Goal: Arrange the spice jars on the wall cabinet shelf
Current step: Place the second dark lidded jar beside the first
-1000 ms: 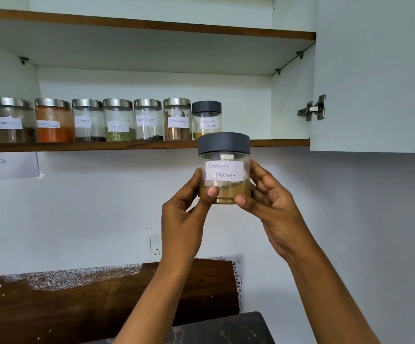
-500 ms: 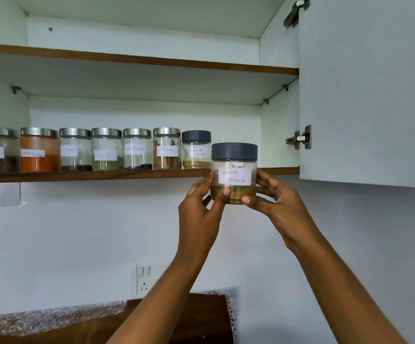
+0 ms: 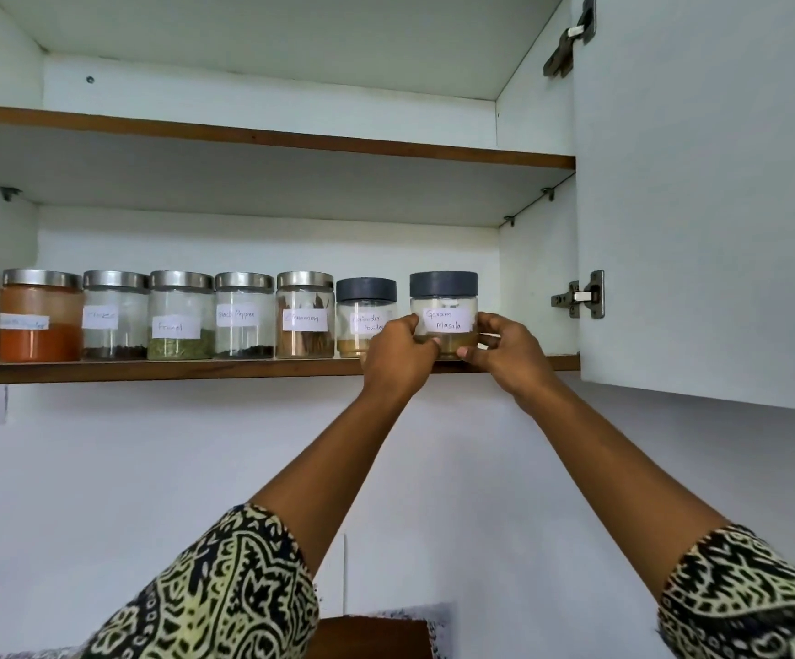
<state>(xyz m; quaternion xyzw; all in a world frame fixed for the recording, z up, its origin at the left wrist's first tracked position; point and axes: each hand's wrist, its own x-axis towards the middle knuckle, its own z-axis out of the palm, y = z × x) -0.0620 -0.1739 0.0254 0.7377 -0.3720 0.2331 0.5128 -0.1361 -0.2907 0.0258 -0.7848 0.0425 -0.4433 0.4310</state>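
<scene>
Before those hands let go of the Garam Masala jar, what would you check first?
1. Jar base on the lower shelf: cannot tell, fingers hide it.
2. Garam Masala jar upright: ok.
3. Label facing outward: ok.
4. Apart from the coriander jar: ok, a gap shows between the lids.
5. Clear of the cabinet wall at the right: ok.
6. Left hand and right hand both holding the jar: ok.
</scene>
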